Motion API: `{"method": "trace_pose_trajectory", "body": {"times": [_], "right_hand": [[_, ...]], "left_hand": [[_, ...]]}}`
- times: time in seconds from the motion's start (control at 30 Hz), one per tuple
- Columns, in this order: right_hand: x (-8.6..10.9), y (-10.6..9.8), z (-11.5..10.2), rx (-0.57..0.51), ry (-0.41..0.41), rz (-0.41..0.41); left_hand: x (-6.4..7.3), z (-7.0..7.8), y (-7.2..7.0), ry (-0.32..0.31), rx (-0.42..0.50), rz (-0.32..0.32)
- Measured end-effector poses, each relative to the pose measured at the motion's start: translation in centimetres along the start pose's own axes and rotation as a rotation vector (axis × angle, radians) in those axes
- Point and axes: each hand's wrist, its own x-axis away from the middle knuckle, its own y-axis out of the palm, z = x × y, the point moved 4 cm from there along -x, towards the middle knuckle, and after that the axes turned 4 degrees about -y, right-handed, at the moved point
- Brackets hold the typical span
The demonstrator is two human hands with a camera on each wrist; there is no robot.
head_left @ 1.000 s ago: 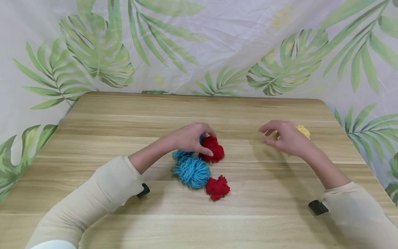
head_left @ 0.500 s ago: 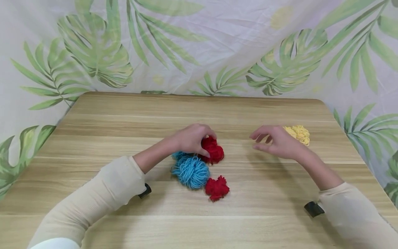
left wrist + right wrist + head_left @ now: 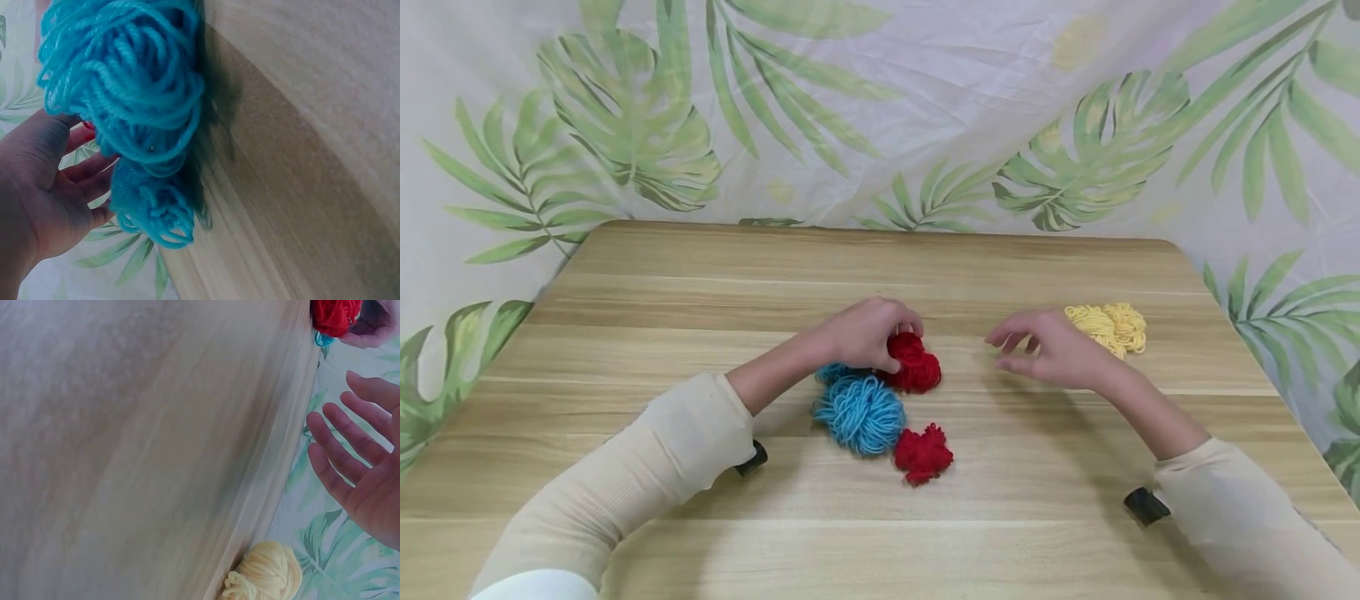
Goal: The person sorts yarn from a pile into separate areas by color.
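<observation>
In the head view my left hand [image 3: 874, 333] curves its thumb and fingers round the left side of a red yarn bundle [image 3: 916, 367]. A blue yarn bundle [image 3: 861, 415] lies just in front of that hand, and more blue yarn [image 3: 831, 373] shows partly hidden under the wrist side. In the left wrist view, blue yarn [image 3: 125, 75] covers most of the fingers. My right hand [image 3: 1051, 348] hovers over the table with loosely bent fingers and nothing in them. Behind it lies a yellow yarn bundle [image 3: 1112, 327]; the right wrist view shows the palm [image 3: 375, 500] bare.
A smaller red yarn bundle [image 3: 923, 454] lies near the blue one, toward the front. Everything rests on a wood-grain table [image 3: 775, 533]. A leaf-print cloth [image 3: 940, 100] hangs behind the far edge.
My right hand has moved left and slightly toward me, uncovering the yellow yarn. My left thumb and fingers have drawn in a little at the red bundle, which stays in place.
</observation>
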Motion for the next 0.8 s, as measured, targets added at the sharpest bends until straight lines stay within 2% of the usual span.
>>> {"method": "trace_pose_trajectory", "body": {"times": [0.37,0.6,0.8], "right_hand": [[-0.3,0.6,-0.1,-0.009,0.008,-0.029],[-0.6,1.1,-0.5,-0.002,-0.004,-0.044],[-0.8,1.5,-0.7,0.0,-0.029,-0.042]], "left_hand": [[-0.2,-0.2,-0.2,-0.023,0.07,-0.005],[0.0,-0.5,-0.9,-0.017,0.146,0.035],[0.3,-0.4,-1.7,-0.005,0.165,0.077]]}}
